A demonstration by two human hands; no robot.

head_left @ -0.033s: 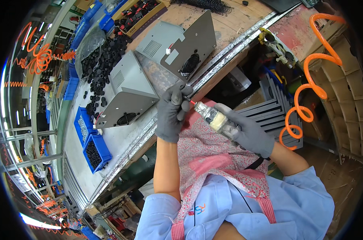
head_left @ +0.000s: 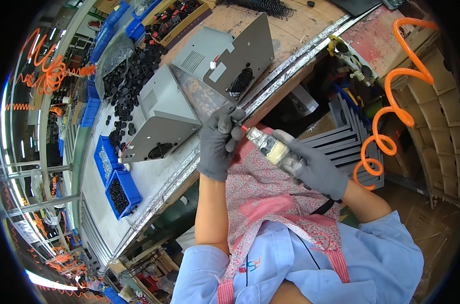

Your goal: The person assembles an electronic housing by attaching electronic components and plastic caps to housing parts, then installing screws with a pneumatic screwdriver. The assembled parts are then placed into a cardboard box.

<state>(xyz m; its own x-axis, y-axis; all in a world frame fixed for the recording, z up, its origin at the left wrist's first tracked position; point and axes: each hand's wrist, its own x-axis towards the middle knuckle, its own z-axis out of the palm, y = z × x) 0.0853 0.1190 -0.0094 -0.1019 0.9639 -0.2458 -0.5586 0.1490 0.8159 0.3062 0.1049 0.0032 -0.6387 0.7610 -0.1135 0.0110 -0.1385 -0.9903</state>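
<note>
My right hand (head_left: 316,169), in a grey glove, is wrapped round a power screwdriver (head_left: 275,152) bound in clear wrap with a pale yellow patch. Its red shank points up and left toward my left hand (head_left: 219,139), also gloved in grey. The fingers of that hand are curled together at the screwdriver's tip; what they pinch is too small and hidden to make out. Beyond the left hand, on the bench, stand two bent grey metal panels, one nearer (head_left: 161,121) and one farther (head_left: 255,48), each with a round black fan.
Blue bins (head_left: 123,192) of small screws and dark parts sit on the bench's left. Black caps (head_left: 123,86) lie heaped behind the panels, near a cardboard box (head_left: 177,25) of red and black parts. An orange coiled hose (head_left: 387,109) hangs at right, above stacked grey frames (head_left: 336,144).
</note>
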